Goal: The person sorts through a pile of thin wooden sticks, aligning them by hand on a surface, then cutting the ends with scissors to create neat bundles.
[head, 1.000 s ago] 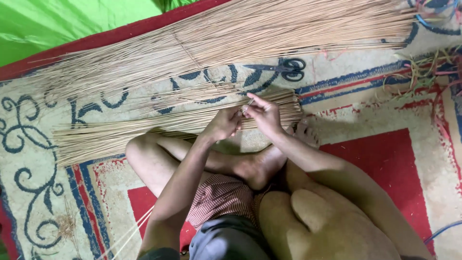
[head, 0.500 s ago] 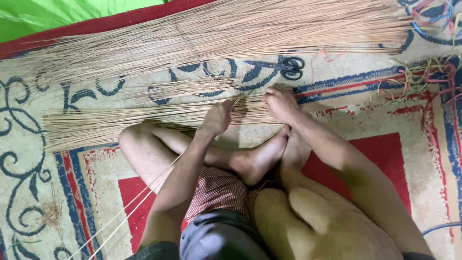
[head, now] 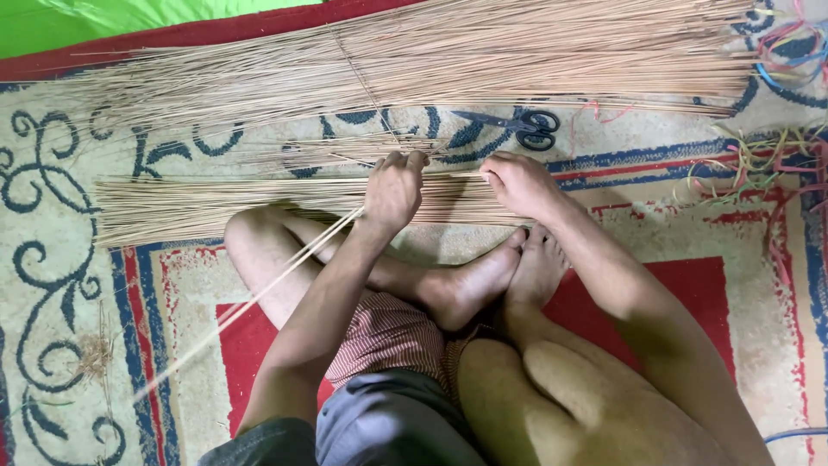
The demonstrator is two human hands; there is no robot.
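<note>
Pulling a few thin sticks in the closed left hand from the small bundle, right hand pressing it seemingly flat, open; large pile beyond untouched.

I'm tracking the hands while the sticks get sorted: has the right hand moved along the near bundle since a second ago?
Yes. The right hand has slid right along the near bundle, away from the left hand.

a patterned carpet covers the floor, cream with dark blue scrolls and red panels edged in blue. along the top left, a bright green sheet lies beyond its red border. the light is soft and even.
</note>
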